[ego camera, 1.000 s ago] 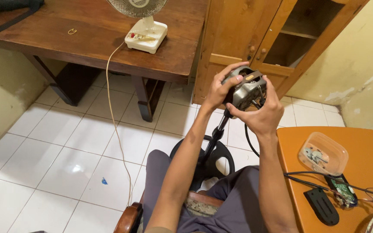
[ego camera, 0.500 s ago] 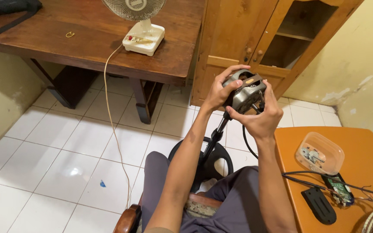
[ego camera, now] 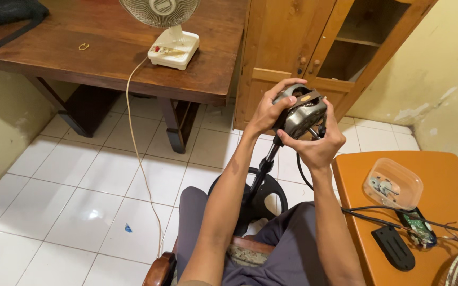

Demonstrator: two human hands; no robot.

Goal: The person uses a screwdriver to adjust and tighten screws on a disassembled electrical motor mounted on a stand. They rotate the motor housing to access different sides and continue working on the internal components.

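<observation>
A grey metal fan motor [ego camera: 300, 114] sits on top of a black pole [ego camera: 263, 169] that rises from a round black base [ego camera: 250, 198] on the floor. My left hand [ego camera: 269, 108] grips the motor's left and top side. Its lower right side is held by my right hand [ego camera: 319, 143], fingers curled under it. A black cable [ego camera: 300, 172] hangs from the motor toward the orange table.
An orange table [ego camera: 446, 201] at right carries a clear plastic box [ego camera: 393, 184] with small parts, a circuit board [ego camera: 417, 228], a black cover [ego camera: 393, 248] and wires. A wooden table [ego camera: 107, 58] holds a white desk fan [ego camera: 170, 37]. A wooden cabinet [ego camera: 303, 42] stands behind.
Both hands have stayed on the motor, shifting only slightly. The view has drifted a little to the right and down.
</observation>
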